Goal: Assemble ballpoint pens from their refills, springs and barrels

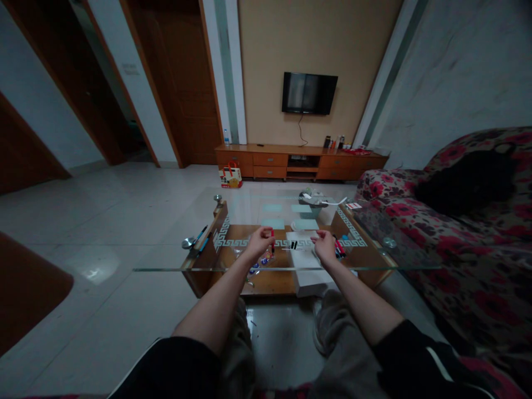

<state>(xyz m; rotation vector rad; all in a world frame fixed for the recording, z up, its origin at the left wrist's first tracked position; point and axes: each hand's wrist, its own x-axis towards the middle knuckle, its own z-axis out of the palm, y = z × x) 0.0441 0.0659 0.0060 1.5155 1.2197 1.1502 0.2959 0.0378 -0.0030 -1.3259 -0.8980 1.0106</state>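
Observation:
Above the glass table top (166, 260), my left hand (260, 242) is closed around a red pen with a dark lower end (272, 241), held upright. To its right, my right hand (325, 247) has its thumb and fingertips a little apart, with nothing visible between them. Several red and black pens (339, 248) lie just right of that hand, partly hidden by it. Small black pen pieces (293, 245) are on the glass between my hands.
A white box (307, 282) and plastic-wrapped items (266, 259) sit on the shelf under the glass. Blue and black pens (201, 238) lie at the left. Beyond are a basket (313, 209), a gift bag (230, 176) and a TV cabinet (270, 160); a floral sofa (440, 221) stands right.

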